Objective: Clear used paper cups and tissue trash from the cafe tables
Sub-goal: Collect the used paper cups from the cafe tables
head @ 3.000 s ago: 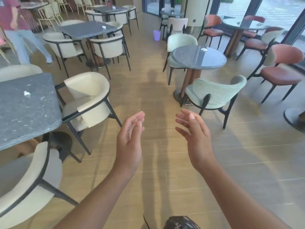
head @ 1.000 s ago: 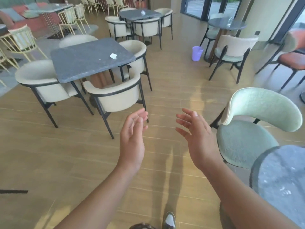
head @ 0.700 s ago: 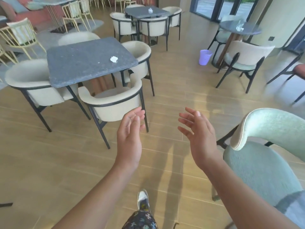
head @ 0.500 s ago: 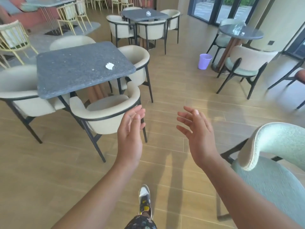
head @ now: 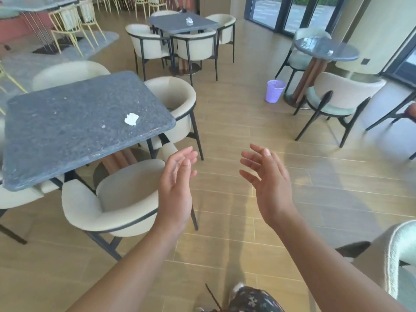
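A crumpled white tissue [head: 131, 118] lies near the right edge of the grey square table [head: 67, 131] at my left. My left hand [head: 177, 190] and my right hand [head: 267, 185] float in front of me over the wooden floor, palms facing each other, fingers apart, both empty. The tissue is up and to the left of my left hand, beyond a cream chair [head: 117, 203]. More white trash [head: 189, 20] sits on the far square table [head: 182, 24], and a small white scrap [head: 330, 52] rests on the round table [head: 326, 49]. A purple bin [head: 274, 90] stands on the floor.
Cream chairs [head: 177, 104] ring the near table. A green-seated chair [head: 335, 102] stands at the right, and another pale green chair back [head: 403, 251] is close at my lower right. Yellow wire chairs [head: 69, 25] fill the far left. Open floor runs ahead between the tables.
I have walked forward and turned left: the grey table with the tissue has come much nearer, and the green chair at my right has slid toward the frame edge. My hands keep the same open pose.
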